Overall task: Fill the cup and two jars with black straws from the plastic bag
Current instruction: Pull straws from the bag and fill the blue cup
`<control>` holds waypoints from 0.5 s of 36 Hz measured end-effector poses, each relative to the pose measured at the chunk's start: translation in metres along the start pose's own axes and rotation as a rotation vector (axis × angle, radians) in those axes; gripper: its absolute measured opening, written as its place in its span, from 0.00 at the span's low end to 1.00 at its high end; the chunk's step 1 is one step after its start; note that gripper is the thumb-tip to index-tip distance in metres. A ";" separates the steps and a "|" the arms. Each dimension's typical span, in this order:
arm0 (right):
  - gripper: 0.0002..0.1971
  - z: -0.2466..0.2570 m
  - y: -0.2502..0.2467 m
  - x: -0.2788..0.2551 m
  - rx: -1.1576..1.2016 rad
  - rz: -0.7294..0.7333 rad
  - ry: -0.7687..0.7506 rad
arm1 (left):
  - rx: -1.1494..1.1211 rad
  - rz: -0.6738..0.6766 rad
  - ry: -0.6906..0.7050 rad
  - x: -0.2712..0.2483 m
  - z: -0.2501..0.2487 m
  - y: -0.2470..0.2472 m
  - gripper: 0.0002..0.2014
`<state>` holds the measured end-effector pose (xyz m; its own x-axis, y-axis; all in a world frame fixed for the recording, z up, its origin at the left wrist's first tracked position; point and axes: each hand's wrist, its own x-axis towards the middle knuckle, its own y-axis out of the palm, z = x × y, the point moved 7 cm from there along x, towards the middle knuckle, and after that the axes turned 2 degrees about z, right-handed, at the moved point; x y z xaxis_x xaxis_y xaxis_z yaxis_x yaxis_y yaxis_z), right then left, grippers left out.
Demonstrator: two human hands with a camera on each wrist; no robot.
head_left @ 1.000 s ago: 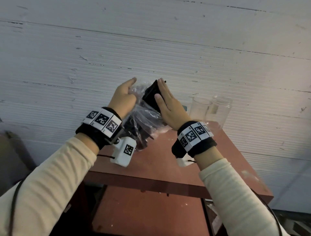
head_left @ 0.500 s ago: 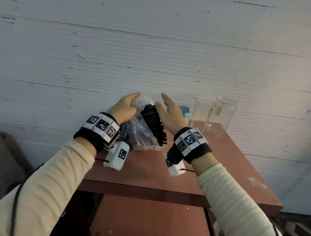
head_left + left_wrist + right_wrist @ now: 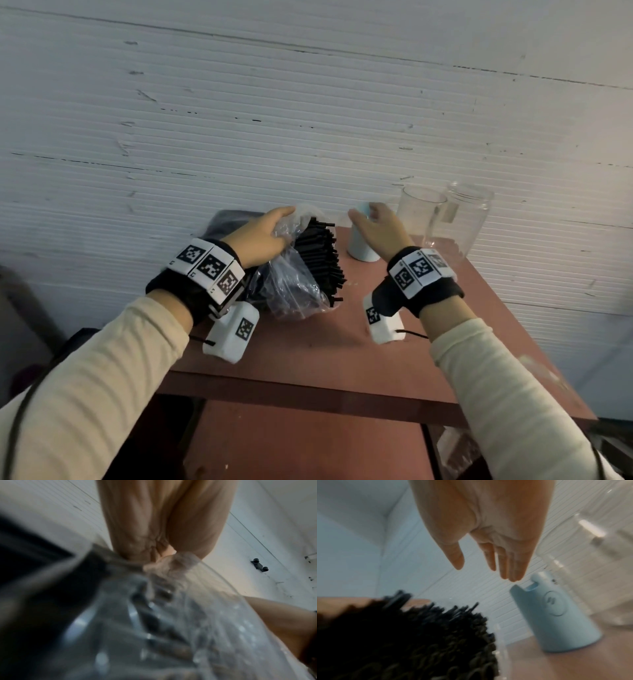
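Nearest you, your left hand pinches the clear plastic bag by its upper film, and the bag has come down from in front of you to rest on the surface. The black straws now poke out of its open mouth towards the right. Your right hand, a second ago flat against the straw ends, has left them and hovers with fingers spread, holding nothing, just over the pale blue cup. Beyond it the two jars stand empty by the wall. Judging by this, filling hasn't started; the cup comes first.
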<state>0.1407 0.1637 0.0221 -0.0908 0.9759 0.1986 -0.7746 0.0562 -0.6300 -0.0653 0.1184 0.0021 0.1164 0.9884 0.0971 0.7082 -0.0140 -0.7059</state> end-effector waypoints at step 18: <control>0.37 -0.049 -0.008 0.048 -0.070 -0.091 0.181 | 0.056 0.093 -0.057 0.017 0.008 0.015 0.30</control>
<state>0.1728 0.2206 0.0003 0.0963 0.9878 0.1225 -0.7284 0.1538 -0.6676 -0.0579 0.1362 -0.0126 0.1383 0.9903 -0.0096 0.6563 -0.0989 -0.7480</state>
